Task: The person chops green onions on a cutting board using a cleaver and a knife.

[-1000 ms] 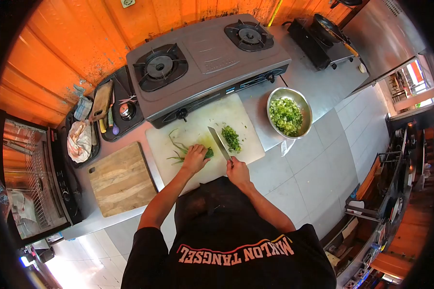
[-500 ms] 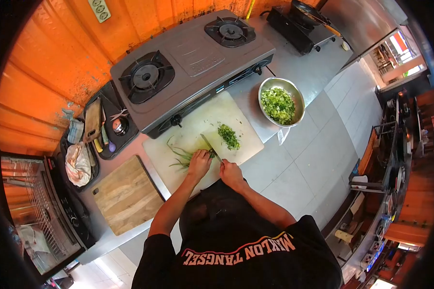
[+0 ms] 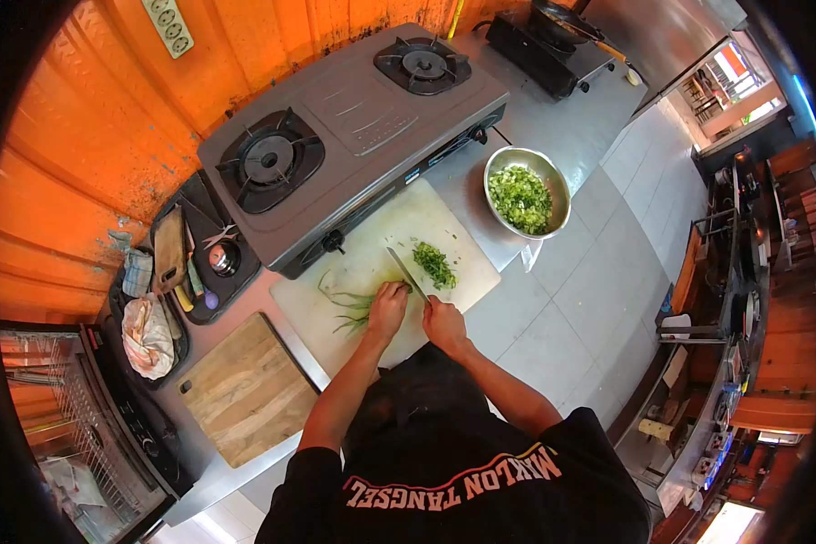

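Observation:
My left hand (image 3: 388,308) presses down with curled fingers on a bunch of green onions (image 3: 352,306), whose long leaves trail out to the left on the white cutting board (image 3: 319,340). In my right hand (image 3: 444,323) is the handle of a kitchen knife (image 3: 406,269). Its blade slants up and left, right beside my left fingertips. The cut end of the bunch is mostly hidden by my fingers. A small heap of chopped green onion (image 3: 435,265) lies just right of the blade.
Beyond the board's right corner stands a metal bowl (image 3: 566,201) of chopped greens. A two-burner stove (image 3: 354,118) borders the board's far side. At left are a wooden board (image 3: 245,390) and a black tray (image 3: 210,310) with utensils. A portable stove (image 3: 535,59) with a pan stands farther back.
The camera view has tilted slightly. Both hands and the knife have shifted a little right and away from me over the board, bringing the blade closer to the chopped heap.

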`<action>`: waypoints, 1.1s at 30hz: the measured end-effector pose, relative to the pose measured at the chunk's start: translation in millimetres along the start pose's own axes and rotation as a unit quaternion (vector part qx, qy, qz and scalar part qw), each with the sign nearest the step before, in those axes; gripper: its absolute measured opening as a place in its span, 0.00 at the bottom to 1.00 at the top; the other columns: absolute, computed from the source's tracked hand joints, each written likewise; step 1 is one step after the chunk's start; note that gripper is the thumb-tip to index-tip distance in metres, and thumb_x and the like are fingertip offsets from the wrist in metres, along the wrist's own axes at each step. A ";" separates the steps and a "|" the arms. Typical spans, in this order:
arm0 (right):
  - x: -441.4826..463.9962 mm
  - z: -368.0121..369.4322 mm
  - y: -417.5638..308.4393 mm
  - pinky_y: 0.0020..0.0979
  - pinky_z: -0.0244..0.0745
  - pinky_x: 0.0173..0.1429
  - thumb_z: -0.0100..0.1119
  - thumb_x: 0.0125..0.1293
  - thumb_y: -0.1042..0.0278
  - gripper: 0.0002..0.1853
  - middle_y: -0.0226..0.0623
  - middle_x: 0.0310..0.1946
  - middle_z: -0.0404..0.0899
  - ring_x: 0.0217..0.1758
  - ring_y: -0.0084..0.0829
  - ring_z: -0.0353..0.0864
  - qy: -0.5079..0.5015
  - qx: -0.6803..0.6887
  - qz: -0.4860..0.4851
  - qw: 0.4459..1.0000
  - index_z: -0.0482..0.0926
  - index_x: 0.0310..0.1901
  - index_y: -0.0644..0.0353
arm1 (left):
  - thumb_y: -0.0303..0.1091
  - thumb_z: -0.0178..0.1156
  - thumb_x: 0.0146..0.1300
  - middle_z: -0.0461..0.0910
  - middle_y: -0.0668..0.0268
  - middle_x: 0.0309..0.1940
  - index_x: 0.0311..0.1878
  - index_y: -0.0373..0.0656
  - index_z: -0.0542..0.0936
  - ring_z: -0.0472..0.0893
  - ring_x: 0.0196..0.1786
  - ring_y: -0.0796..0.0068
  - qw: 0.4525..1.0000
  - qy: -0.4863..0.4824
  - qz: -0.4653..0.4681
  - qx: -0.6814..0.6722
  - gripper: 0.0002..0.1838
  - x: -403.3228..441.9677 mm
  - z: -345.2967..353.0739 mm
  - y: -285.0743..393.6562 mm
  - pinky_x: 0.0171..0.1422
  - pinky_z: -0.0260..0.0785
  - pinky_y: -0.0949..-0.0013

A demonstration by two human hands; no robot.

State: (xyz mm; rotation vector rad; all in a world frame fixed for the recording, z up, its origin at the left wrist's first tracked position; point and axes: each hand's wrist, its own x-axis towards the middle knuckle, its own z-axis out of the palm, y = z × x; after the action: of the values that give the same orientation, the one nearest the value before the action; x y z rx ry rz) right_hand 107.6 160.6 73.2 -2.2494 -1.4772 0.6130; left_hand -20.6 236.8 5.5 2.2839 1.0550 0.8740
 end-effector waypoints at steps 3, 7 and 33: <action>-1.1 1.6 4.8 0.54 0.77 0.34 0.51 0.66 0.66 0.08 0.57 0.22 0.79 0.27 0.58 0.80 -0.018 -0.027 0.003 0.999 0.76 0.37 0.62 | 0.27 0.65 0.53 0.78 0.60 0.41 0.42 0.36 0.82 0.77 0.47 0.59 0.999 -0.030 0.034 -0.002 0.12 4.0 -14.7 1.8 0.52 0.72 0.61; -0.4 2.3 7.1 0.54 0.76 0.33 0.51 0.67 0.66 0.09 0.58 0.21 0.78 0.26 0.58 0.80 -0.020 -0.019 -0.021 0.999 0.75 0.39 0.63 | 0.26 0.60 0.54 0.77 0.61 0.42 0.42 0.35 0.80 0.76 0.49 0.61 0.996 -0.032 0.080 0.014 0.12 6.4 -25.4 -3.8 0.55 0.71 0.62; 2.7 -32.8 -25.1 0.50 0.78 0.34 0.49 0.61 0.75 0.15 0.57 0.24 0.79 0.29 0.55 0.82 -0.162 -0.129 -0.054 0.977 0.67 0.50 0.68 | 0.32 0.59 0.56 0.78 0.60 0.44 0.40 0.36 0.81 0.75 0.52 0.63 0.942 -0.092 0.309 0.090 0.11 13.9 -11.9 -42.0 0.59 0.69 0.65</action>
State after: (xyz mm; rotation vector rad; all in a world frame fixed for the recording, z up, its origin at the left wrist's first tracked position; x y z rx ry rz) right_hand 107.5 170.0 113.6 -2.3206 -1.9213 0.8265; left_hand -42.7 274.4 -8.5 2.8464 0.3339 0.7828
